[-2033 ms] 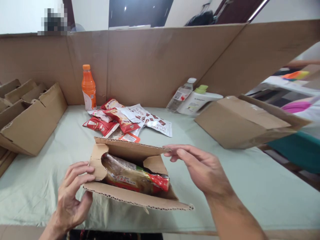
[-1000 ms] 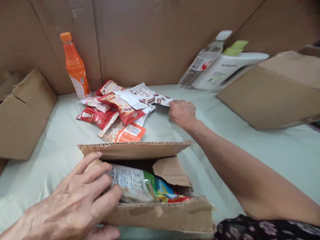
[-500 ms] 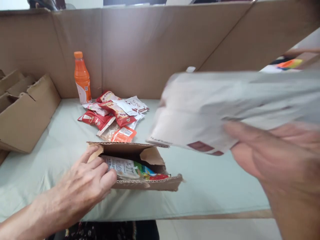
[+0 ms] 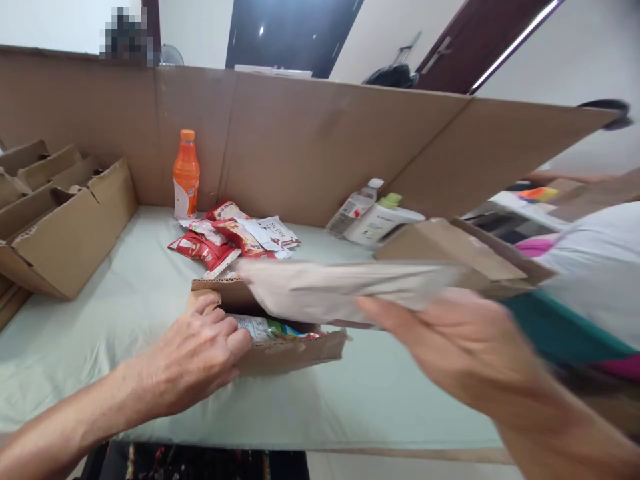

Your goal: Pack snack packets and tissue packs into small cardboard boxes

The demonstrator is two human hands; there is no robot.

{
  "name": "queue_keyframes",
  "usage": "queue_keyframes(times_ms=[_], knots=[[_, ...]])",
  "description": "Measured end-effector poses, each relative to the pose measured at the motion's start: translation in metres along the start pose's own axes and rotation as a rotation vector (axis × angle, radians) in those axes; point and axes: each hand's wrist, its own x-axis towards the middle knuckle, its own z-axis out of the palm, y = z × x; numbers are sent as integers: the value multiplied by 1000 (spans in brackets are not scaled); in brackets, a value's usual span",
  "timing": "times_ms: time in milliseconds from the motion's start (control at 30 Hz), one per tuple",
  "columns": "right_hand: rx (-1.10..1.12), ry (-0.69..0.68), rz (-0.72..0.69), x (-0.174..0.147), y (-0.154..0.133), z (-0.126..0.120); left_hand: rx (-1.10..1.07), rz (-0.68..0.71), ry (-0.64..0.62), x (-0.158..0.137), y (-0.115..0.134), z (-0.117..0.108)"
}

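A small open cardboard box (image 4: pixel 295 352) sits on the pale green table cloth (image 4: pixel 100 313) in front of me, with a snack packet (image 4: pixel 260 328) inside. My left hand (image 4: pixel 193 357) rests on the box's left side, fingers over the packet. My right hand (image 4: pixel 455 347) holds a white snack packet (image 4: pixel 340 290), blurred by motion, just above the box's opening. A pile of red and white snack packets (image 4: pixel 230 237) lies behind the box.
An orange drink bottle (image 4: pixel 186 175) stands at the back left. A clear bottle (image 4: pixel 353 207) and a white pump bottle (image 4: pixel 380 221) lie at the back right beside a cardboard box (image 4: pixel 450 250). Folded cardboard boxes (image 4: pixel 60 220) sit at the left. A cardboard wall (image 4: pixel 300 140) rings the table.
My right hand reached to the pile, picked up a white packet and brought it back over the open box. My left hand moved onto the box and stayed there.
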Motion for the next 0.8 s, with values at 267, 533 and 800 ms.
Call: queue_keyframes(times_ms=[267,533,800], knots=[[-304,-701,-64,51,5,66,-33,80,-16,-13,-1,-7],[-489,-927,-85,52,-3,81,-123,33,-39,-18,-5,-11],[-256,-944,-145,46,10,88,-109,-62,7,-18,-3,-9]])
